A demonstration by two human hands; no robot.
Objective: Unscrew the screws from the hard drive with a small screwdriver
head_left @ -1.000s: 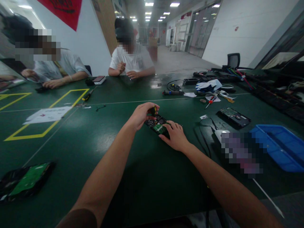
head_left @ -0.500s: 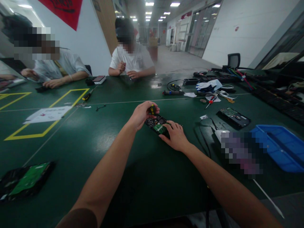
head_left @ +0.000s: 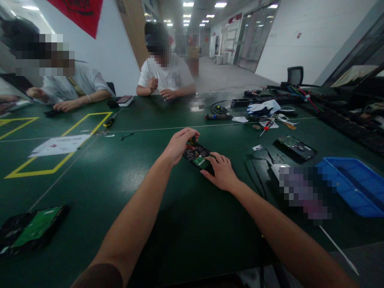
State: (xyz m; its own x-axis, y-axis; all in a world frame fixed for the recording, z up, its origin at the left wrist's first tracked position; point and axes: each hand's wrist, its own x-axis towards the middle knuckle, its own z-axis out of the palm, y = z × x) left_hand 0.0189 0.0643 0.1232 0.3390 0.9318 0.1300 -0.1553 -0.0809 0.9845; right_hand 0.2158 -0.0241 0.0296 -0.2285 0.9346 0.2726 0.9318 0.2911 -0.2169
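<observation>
Head view: on the dark green desk (head_left: 135, 176), a black rectangular hard drive with a green circuit board (head_left: 201, 162) lies flat between both hands, its long axis slanting from far left to near right. The left hand (head_left: 180, 145) is nearer its far-left end, fingers curled around a black-and-yellow tool handle (head_left: 193, 141) just above that end; whether its tip touches the drive cannot be told. The right hand (head_left: 222, 172) holds the near-right end, thumb at the near edge and fingers laid over the top. Open room lies left of the drive and toward the desk's near edge, well apart. Rightward, a thin black cable (head_left: 261, 182) comes first, then a second black hard drive (head_left: 295, 149) and a blue plastic tray (head_left: 354, 162).
</observation>
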